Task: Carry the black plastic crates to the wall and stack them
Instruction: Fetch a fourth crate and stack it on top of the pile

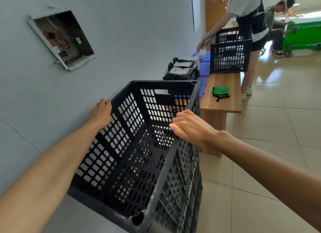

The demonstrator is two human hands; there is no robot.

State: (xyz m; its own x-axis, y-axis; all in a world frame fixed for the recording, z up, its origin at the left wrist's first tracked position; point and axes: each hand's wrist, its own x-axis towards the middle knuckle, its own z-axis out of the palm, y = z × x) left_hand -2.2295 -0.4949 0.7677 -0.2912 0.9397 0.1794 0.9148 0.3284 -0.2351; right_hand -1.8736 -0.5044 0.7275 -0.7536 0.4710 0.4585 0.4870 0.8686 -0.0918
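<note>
Crates first: I count three black ones, and the nearest crate [139,145] sits hard against the grey wall [121,32], empty, with my left hand [101,112] curled over its wall-side rim and my right hand [189,126] clamped on the opposite rim. Beyond it one low wooden bench [224,93] carries one green cloth [221,92], one black bag [181,69] and two more crates stacked [229,57]; I cannot tell what they hold. Two other people [246,11] are further down the room.
</note>
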